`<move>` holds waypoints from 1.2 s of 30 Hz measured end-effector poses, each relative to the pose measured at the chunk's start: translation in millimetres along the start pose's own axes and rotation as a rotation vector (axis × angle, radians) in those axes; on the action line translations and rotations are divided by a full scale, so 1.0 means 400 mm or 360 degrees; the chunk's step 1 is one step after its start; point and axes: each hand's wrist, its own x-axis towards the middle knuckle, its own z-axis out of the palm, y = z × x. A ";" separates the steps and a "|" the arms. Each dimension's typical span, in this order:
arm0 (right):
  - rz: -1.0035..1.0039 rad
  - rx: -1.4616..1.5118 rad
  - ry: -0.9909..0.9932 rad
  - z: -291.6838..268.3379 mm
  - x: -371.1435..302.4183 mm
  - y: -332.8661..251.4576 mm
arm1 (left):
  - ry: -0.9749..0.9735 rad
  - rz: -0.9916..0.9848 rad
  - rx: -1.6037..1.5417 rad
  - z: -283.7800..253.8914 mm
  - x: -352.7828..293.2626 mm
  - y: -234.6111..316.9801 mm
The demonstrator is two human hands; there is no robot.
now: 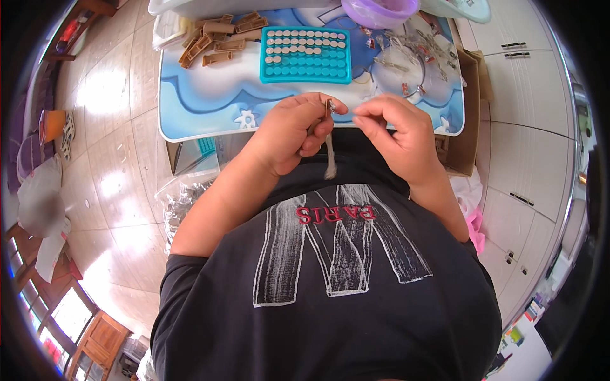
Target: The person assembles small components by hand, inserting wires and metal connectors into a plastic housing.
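Over the front edge of the table, my left hand [286,130] pinches a small brown-and-silver piece [330,106] between thumb and forefinger. From that hand hangs a bundle of pale thin strands [330,162], its lower end loose; whether it joins the small piece is hidden by the fingers. A short gap to the right, my right hand [403,130] is closed in a pinch, thumb against forefinger. Anything between those fingertips is too small to make out. Beyond both hands lies a turquoise tray [305,80] with rows of round pale discs [307,34] in its upper part.
Brown plastic parts [217,58] are heaped at the table's far left. Thin wires with small metal ends [413,57] tangle at the far right, below a purple bowl [381,14]. Cardboard [470,114] stands along the table's right side, near white cabinets [534,89].
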 end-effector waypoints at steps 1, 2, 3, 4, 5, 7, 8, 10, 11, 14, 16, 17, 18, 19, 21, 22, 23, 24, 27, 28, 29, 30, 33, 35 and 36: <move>-0.0123 -0.0039 0.0201 0.006 0.014 0.004 | -0.0002 -0.0003 0.0003 0.002 0.000 -0.003; -0.0327 -0.0158 0.0232 0.016 0.022 0.022 | -0.0005 0.0006 0.0017 0.002 0.001 -0.007; -0.0329 -0.0155 0.0229 0.019 0.028 0.025 | -0.0001 0.0020 0.0026 -0.001 0.002 -0.010; -0.0425 -0.0286 0.0232 0.022 0.032 0.027 | 0.0004 0.0021 0.0025 -0.003 0.003 -0.011; -0.0521 -0.0417 0.0235 0.024 0.036 0.029 | 0.0007 0.0025 0.0028 -0.006 0.004 -0.012; -0.0590 -0.0468 0.0220 0.024 0.039 0.036 | 0.0010 0.0025 0.0027 -0.007 0.002 -0.013; -0.0660 -0.0521 0.0208 0.024 0.039 0.039 | 0.0044 0.0007 0.0058 -0.005 0.000 -0.012; -0.0687 -0.0525 0.0173 0.018 0.040 0.035 | 0.0074 -0.0013 0.0090 -0.003 -0.001 -0.012; -0.0715 -0.0530 0.0138 0.016 0.040 0.033 | 0.0062 -0.0013 0.0098 -0.005 0.000 -0.014; -0.0744 -0.0569 0.0156 0.016 0.042 0.040 | 0.0037 -0.0014 0.0107 -0.009 0.002 -0.016; -0.0681 -0.0448 0.0132 0.014 0.044 0.042 | 0.0027 -0.0013 0.0105 -0.013 0.003 -0.015; -0.0618 -0.0327 0.0108 0.013 0.045 0.043 | 0.0002 -0.0009 0.0124 -0.015 0.003 -0.014; -0.0619 -0.0327 0.0107 0.010 0.045 0.040 | -0.0024 -0.0003 0.0141 -0.016 0.003 -0.014; -0.0559 -0.0313 0.0063 0.008 0.044 0.036 | -0.0023 -0.0002 0.0141 -0.016 0.003 -0.016; -0.0498 -0.0298 0.0020 0.007 0.041 0.026 | 0.0049 0.0016 0.0171 -0.014 0.004 -0.021; -0.0493 -0.0380 0.0054 0.011 0.040 0.019 | 0.0050 0.0016 0.0171 -0.012 0.003 -0.022; -0.0489 -0.0461 0.0088 0.013 0.040 0.016 | 0.0056 0.0083 0.0241 -0.011 0.002 -0.023; -0.0489 -0.0460 0.0088 0.013 0.039 0.017 | 0.0060 0.0149 0.0313 -0.010 0.001 -0.023; -0.0383 -0.0324 0.0188 0.005 0.035 0.027 | 0.0273 0.0368 0.0539 0.002 -0.012 0.004; -0.0334 -0.0140 0.0150 -0.001 0.034 0.031 | 0.0271 0.0369 0.0539 -0.011 -0.009 0.007; -0.0284 0.0043 0.0111 -0.004 0.034 0.034 | 0.0320 0.0415 0.0385 -0.033 -0.003 0.011; -0.0284 0.0044 0.0110 -0.001 0.035 0.036 | 0.0372 0.0460 0.0230 -0.043 0.001 0.013; -0.0258 0.0323 -0.0060 0.029 0.039 0.041 | 0.0298 0.0296 -0.0279 -0.029 0.005 0.019; -0.0274 0.0304 0.0135 0.069 0.043 0.041 | 0.0265 0.0246 -0.0370 -0.002 0.007 0.009; -0.0276 0.0268 0.0220 0.086 0.048 0.048 | 0.0232 0.0200 -0.0462 0.005 0.005 0.005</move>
